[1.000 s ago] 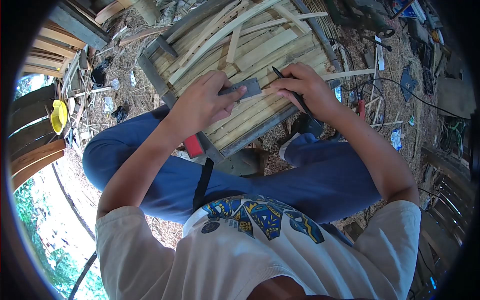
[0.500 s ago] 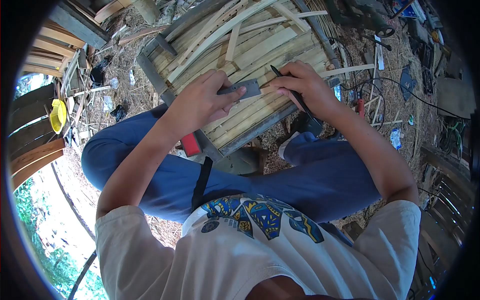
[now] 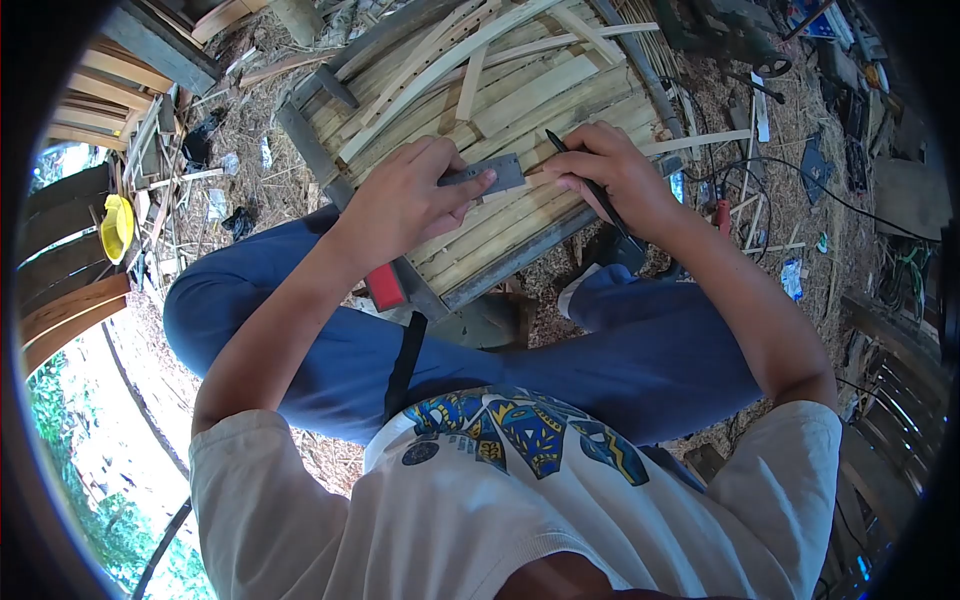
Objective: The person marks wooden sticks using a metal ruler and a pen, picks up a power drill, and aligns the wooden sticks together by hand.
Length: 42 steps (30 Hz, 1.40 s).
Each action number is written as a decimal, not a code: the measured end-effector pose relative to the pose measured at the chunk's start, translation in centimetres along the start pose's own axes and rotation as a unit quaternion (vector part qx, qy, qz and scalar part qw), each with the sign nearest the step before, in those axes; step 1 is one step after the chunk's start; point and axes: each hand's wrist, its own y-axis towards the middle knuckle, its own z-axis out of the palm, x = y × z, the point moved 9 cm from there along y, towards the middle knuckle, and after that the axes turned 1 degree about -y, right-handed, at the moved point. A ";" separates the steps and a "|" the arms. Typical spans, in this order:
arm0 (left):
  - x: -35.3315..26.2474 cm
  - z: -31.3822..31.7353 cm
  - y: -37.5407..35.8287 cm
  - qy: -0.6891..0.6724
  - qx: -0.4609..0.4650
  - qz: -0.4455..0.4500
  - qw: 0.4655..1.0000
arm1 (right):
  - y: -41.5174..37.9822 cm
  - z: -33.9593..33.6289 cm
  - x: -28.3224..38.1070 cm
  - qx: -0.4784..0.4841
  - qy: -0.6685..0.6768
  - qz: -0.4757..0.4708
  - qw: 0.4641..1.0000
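My left hand is closed round a short flat grey metal piece, thumb pressed on its face. Under and beside that piece runs a narrow light wood strip, partly hidden by my fingers. In my right hand is a slim black pen, slanting with one tip up past the fingers and the other end below the palm. The right fingertips are right at the strip's end. Both hands are over a slatted bamboo table.
Curved and straight wood strips and a flat light board lie on the table's far part. A red block is at its near left corner. A black cable crosses the littered ground at right; a yellow helmet-like object is at left.
Almost nothing differs. The grey metal piece and left hand have shifted very slightly to the right; the right hand keeps its hold on the pen.
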 end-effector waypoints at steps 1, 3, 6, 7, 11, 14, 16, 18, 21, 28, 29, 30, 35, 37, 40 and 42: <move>0.0 0.0 0.0 0.002 -0.001 -0.001 1.000 | 0.0 0.0 0.0 0.000 0.000 0.001 1.000; -0.1 0.0 0.0 0.010 0.000 -0.002 1.000 | 0.0 0.0 0.0 0.000 0.002 0.003 1.000; -0.1 -0.2 0.1 0.026 0.001 -0.004 1.000 | -0.1 0.0 0.0 0.000 0.004 0.007 1.000; -0.1 -0.3 0.0 0.029 0.000 -0.005 1.000 | -0.1 0.0 0.1 0.000 0.004 0.009 1.000; -0.1 -0.8 -0.1 0.031 0.006 -0.033 0.999 | -0.1 -0.1 0.1 0.006 0.007 0.015 1.000; 0.1 -1.4 -0.1 0.016 0.002 -0.033 0.999 | -0.2 -0.1 0.1 0.007 0.001 0.010 1.000; 0.0 -1.6 0.1 0.021 0.002 -0.036 0.999 | -0.1 -0.1 0.1 0.009 0.006 0.017 1.000; -0.2 -1.6 0.2 0.028 0.001 -0.031 0.999 | -0.1 -0.1 0.2 0.007 0.009 0.019 1.000; -0.2 -1.1 0.2 0.039 0.001 -0.020 0.999 | 0.0 -0.1 0.2 0.005 0.009 0.013 1.000; 0.0 0.2 -0.1 0.023 0.024 -0.022 0.999 | 0.0 0.0 0.0 0.009 0.006 0.010 1.000; 0.0 0.3 -0.1 0.022 0.030 -0.023 0.999 | 0.0 0.0 0.0 0.009 0.004 0.010 1.000; 0.0 0.3 -0.2 0.023 0.032 -0.025 0.999 | 0.0 0.0 0.0 0.006 0.005 0.007 1.000; 0.3 0.7 -0.3 0.024 0.043 -0.037 0.998 | -0.1 -0.1 0.1 -0.001 -0.001 0.002 1.000; 0.3 0.7 -0.3 0.019 0.042 -0.037 0.998 | -0.1 0.0 0.1 -0.001 -0.002 0.002 1.000; 0.3 0.6 -0.4 0.011 0.036 -0.034 0.999 | -0.1 -0.2 0.2 -0.001 -0.004 0.002 1.000; 0.1 0.3 -0.3 0.017 0.019 -0.018 1.000 | -0.1 -0.2 0.2 -0.002 -0.007 0.003 1.000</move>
